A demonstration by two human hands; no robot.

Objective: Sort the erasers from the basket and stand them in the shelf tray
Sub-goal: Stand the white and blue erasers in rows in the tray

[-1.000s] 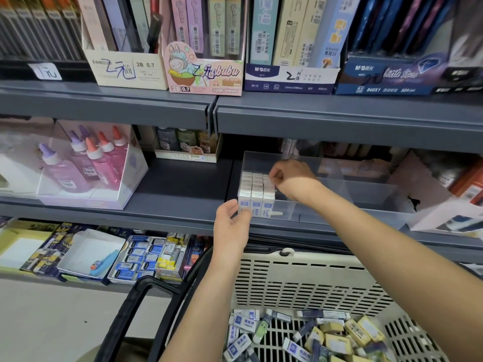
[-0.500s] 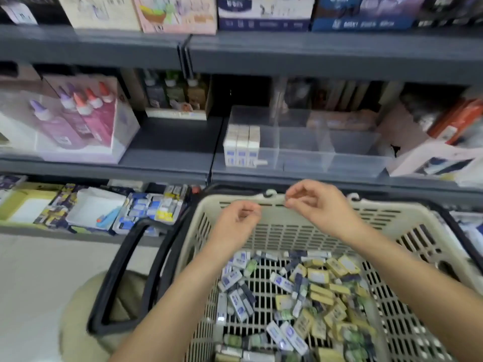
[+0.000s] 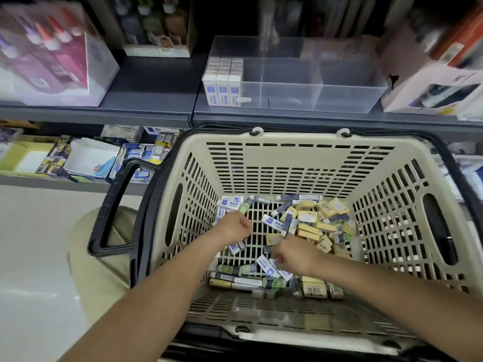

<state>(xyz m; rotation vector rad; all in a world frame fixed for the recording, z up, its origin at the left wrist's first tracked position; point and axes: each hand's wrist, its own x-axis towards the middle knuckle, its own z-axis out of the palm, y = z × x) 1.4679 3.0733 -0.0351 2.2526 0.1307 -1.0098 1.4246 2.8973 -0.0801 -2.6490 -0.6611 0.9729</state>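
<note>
A beige slotted basket with black handles holds a loose pile of erasers: white-and-blue, yellow and green ones. My left hand is down inside it at the left of the pile, fingers curled; what it holds is hidden. My right hand is lower and to the right, its curled fingertips on a white-and-blue eraser. On the shelf above stands a clear divided tray. Its left compartment holds upright white-and-blue erasers; the other compartments hold nothing.
A box of pink glue bottles sits left of the tray, and white packaging sits to its right. The lower shelf at left holds small stationery boxes. One black basket handle hangs out to the left over the pale floor.
Both hands left the shelf tray, came down past the basket rim and are now deep among the erasers. My view has tilted down from the shelf to the basket.
</note>
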